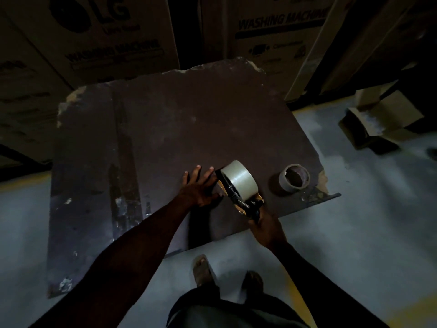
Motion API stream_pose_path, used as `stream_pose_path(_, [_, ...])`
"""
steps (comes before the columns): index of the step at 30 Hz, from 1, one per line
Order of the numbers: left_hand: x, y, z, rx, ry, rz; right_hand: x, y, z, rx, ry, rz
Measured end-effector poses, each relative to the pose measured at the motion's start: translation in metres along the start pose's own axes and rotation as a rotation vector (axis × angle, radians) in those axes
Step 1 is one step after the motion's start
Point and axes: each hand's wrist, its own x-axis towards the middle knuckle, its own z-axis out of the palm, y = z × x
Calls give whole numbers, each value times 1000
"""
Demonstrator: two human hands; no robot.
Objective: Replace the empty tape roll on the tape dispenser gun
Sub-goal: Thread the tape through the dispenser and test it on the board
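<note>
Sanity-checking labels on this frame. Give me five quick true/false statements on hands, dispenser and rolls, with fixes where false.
1. The right hand grips the tape dispenser gun by its handle. True.
2. The full tape roll lies loose on the floor. False: it sits mounted on the dispenser.
3. The empty core rests on the table, apart from the dispenser and to its right. True.
4. The left hand holds the empty core. False: it is spread open, fingers extended, by the front of the dispenser.
5. The cardboard boxes behind the table are printed "television". False: the print reads "washing machine".
</note>
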Motion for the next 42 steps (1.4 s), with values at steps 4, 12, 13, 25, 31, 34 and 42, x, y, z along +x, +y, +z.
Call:
stream_pose_path(4, [-4, 9, -10, -10, -16, -12, -21, 27, 1, -40, -37, 65])
stream_pose_path(12, [-22, 48, 2, 224, 18, 129, -23, 39, -19, -21, -88, -3])
stream_pose_path(13, [-23, 52, 1, 222, -14, 83, -26, 45, -22, -20, -91, 4])
stream_pose_path(25, [-28, 90, 13, 274, 17, 117, -74, 111, -30, 9, -44, -32])
stream_pose_path(31, [-36, 110, 17, 223, -100, 166, -93, 142, -36, 45, -80, 18])
stream_pose_path(34, [-36, 113, 26, 223, -68, 126, -83, 136, -32, 28, -171, 80])
stream_pose_path(42, [-35, 120, 31, 198, -28, 91, -84, 120, -34, 97, -152, 106])
